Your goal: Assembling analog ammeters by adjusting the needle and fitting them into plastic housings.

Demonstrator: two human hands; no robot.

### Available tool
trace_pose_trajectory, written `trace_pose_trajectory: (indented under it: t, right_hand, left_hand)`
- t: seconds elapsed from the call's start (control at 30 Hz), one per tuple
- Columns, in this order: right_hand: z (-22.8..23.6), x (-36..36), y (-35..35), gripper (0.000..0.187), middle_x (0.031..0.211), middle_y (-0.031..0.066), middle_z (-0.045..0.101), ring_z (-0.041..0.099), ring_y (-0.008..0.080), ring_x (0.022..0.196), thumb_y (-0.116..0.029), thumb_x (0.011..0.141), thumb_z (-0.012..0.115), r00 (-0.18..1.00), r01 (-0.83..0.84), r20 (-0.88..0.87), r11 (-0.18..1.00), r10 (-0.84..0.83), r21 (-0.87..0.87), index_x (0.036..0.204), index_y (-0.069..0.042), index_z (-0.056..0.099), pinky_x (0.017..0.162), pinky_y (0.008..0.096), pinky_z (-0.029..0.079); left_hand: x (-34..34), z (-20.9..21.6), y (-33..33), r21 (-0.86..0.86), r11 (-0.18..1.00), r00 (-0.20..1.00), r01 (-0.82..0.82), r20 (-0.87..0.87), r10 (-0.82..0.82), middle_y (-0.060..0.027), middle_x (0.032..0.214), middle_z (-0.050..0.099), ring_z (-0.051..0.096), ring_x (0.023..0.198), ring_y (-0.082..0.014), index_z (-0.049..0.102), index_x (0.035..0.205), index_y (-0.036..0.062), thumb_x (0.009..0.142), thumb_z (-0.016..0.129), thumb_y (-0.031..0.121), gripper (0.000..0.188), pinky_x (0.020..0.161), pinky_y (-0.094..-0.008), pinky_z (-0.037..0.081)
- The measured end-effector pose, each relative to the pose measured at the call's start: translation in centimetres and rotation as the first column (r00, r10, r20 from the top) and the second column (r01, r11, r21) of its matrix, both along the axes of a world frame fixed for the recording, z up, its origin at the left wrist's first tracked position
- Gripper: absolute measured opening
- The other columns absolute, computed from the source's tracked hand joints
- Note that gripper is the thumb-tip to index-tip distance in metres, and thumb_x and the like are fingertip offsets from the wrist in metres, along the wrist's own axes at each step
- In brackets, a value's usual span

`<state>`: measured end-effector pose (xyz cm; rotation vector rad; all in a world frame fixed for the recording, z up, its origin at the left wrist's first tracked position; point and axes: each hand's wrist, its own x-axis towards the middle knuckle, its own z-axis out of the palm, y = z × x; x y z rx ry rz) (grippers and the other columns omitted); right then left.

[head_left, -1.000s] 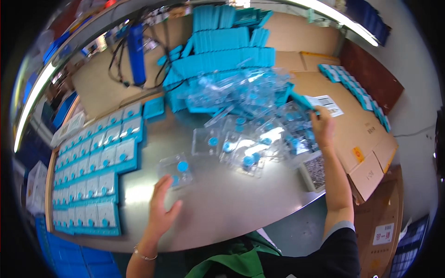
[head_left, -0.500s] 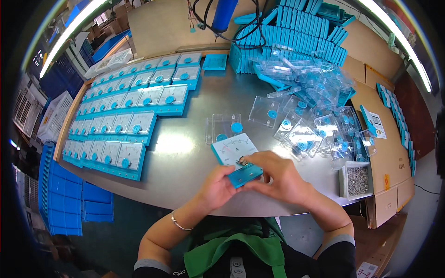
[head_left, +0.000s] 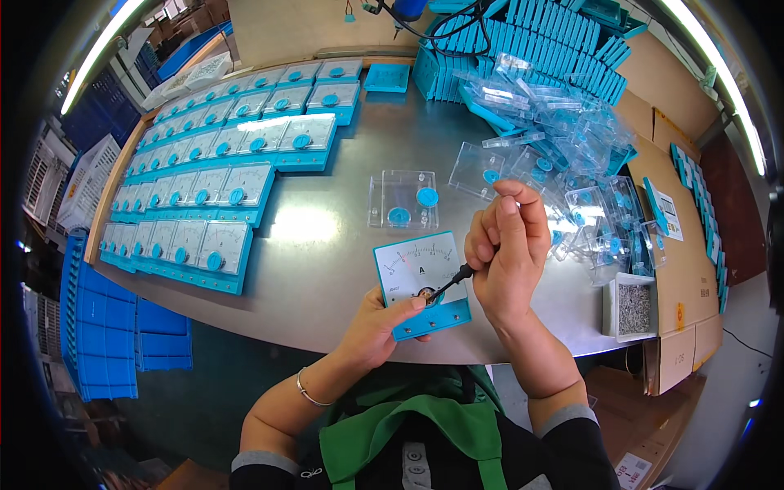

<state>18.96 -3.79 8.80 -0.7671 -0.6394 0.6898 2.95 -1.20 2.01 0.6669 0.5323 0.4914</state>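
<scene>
My left hand (head_left: 377, 329) is closed on the lower left corner of a panel meter (head_left: 418, 260), thumb on top. The meter has a white dial face, a teal base and a round opening with brassy parts near its lower middle. In my raised right hand (head_left: 512, 257), the fingers are curled round a slim black tool (head_left: 454, 280) with a narrow tip. That tip reaches into the meter's opening, close to my left thumb. Whether it touches the parts there is too small to tell. Beyond the meter, clear plastic covers (head_left: 406, 196) with blue knobs lie on the metal table.
Rows of covered meters (head_left: 237, 194) fill the table's left side. At the back right, teal bases (head_left: 531, 49) are stacked behind a heap of clear covers (head_left: 555, 122). A white box of small metal parts (head_left: 630, 309) stands by a cardboard sheet (head_left: 682, 269) at the right edge.
My right hand has left the meter's lower edge and risen to the right, and the black tool now shows in it. The meter is turned more upright in my left hand. The view has shifted slightly.
</scene>
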Motion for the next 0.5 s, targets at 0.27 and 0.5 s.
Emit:
trace_pose_trajectory:
  t: [0.27,0.5]
  right_hand:
    - [0.3,1.6,-0.8,0.013,0.062,-0.0027,0.035,0.032,0.0055,0.047,-0.011,0.096,0.044,0.959,-0.28,-0.043,0.96,0.28,-0.003,0.104,-0.006,0.053,0.039,0.0216,0.026]
    - [-0.6,2.5,0.4,0.014,0.063,-0.0022,0.036,0.033,0.0059,0.048,-0.012,0.094,0.046,0.935,-0.32,-0.23,0.92,0.269,-0.227,0.105,-0.006,0.052,0.041,0.0225,0.027]
  left_hand:
    - [0.5,0.7,0.3,0.035,0.989,0.986,0.146,-0.087,-0.142,-0.0094,0.092,0.064,0.064,0.071,-0.0192,0.057,0.105,0.001,0.083,0.065,0.011,0.026,0.054,-0.0333,0.056]
    - [0.8,0.0,0.2,0.33,0.915,0.962,0.23,-0.218,-0.163,-0.0084,0.09,0.064,0.063,0.072,-0.0163,0.058,0.105,-0.0005,0.08,0.068,0.008,0.028,0.057,-0.0307,0.055]
